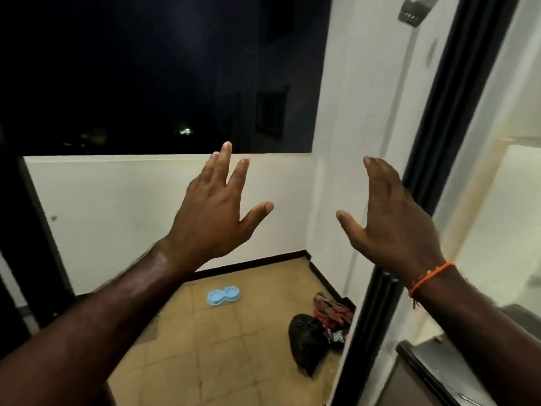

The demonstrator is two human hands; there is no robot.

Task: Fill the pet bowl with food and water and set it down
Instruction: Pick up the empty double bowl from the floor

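Two hands are raised with fingers spread, holding nothing: left hand (215, 212), right hand (393, 227). The blue double pet bowl (223, 295) lies on the tiled floor (222, 356), well below both hands, near the low white wall (131, 206).

Both arms reach forward at a balcony doorway at night, the left hand (216, 209) and the right hand (393, 221) raised apart with fingers spread and holding nothing, an orange thread bracelet (427, 278) around the right wrist. Below them, a light blue double pet bowl (223, 295) sits on the tan tiled floor (234, 361) near the white parapet wall (123, 206). A tied black plastic bag (307, 341) lies beside a heap of red patterned cloth (332, 310) by the dark door frame (366, 332).
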